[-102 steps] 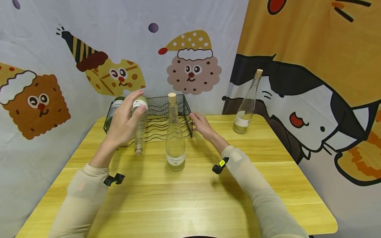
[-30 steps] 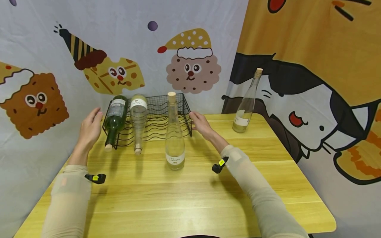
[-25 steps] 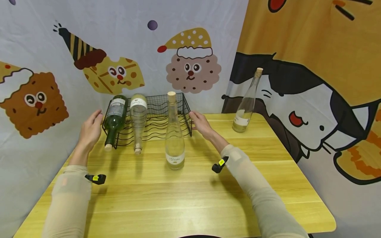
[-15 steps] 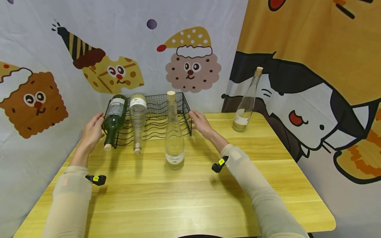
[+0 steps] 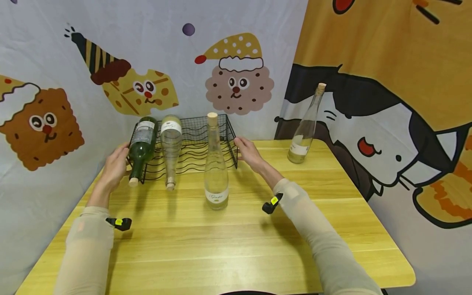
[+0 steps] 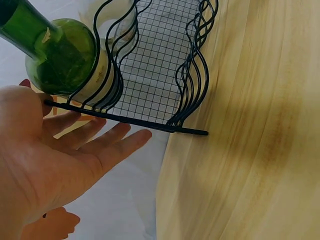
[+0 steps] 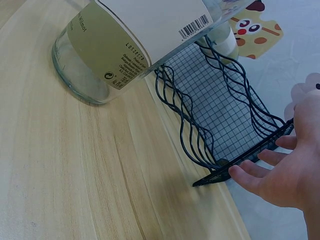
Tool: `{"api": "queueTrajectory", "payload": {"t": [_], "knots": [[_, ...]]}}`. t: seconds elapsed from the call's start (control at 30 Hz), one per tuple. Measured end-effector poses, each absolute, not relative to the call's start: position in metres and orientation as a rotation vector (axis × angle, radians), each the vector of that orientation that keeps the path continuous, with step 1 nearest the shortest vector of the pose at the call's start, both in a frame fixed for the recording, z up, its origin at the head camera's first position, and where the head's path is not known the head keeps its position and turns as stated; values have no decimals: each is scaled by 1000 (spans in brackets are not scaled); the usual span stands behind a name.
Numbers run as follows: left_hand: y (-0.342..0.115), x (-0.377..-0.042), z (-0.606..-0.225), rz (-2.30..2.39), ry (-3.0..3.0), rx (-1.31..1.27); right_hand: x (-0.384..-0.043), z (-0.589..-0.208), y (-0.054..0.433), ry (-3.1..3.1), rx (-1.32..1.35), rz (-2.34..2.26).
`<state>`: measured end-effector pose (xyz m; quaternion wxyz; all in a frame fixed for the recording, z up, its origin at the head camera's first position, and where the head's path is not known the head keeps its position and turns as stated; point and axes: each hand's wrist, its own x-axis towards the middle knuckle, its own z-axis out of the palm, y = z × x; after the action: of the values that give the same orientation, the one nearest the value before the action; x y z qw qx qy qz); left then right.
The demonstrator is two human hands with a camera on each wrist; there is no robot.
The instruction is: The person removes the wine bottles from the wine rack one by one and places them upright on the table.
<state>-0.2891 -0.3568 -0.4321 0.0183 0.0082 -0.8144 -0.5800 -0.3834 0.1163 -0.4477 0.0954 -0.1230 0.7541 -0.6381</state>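
A black wire wine rack (image 5: 199,130) with wavy bars stands at the back of the table. My left hand (image 5: 114,166) is at its left end, fingers extended along the end bar in the left wrist view. At the opposite end, the fingers of my right hand (image 5: 251,155) rest against the side, loosely extended. Two corked bottles lie in the rack with necks toward me: a green wine bottle (image 5: 143,141) at the far left and a clear bottle (image 5: 171,141) beside it. Another clear corked bottle (image 5: 216,176) stands upright in front of the rack.
One more clear corked bottle (image 5: 304,133) stands at the back right of the wooden table (image 5: 236,250). A cartoon-printed cloth (image 5: 147,24) hangs directly behind the table and continues down the right side.
My left hand has moved left from over the lying bottles to the rack's left end, then closed in against it. The right hand, rack and bottles keep their places.
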Motion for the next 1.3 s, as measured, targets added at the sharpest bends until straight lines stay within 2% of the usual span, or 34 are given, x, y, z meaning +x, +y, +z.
{"api": "queueTrajectory", "payload": {"t": [0.67,1.3], "knots": [[-360,-288,-434,-1740,-2602,-34,-384,-433,122,2291,-313,-1850],[-361,-288,-434,-1687,-2636,-38,-363,-402,150,2562,-737,-1798]]}}
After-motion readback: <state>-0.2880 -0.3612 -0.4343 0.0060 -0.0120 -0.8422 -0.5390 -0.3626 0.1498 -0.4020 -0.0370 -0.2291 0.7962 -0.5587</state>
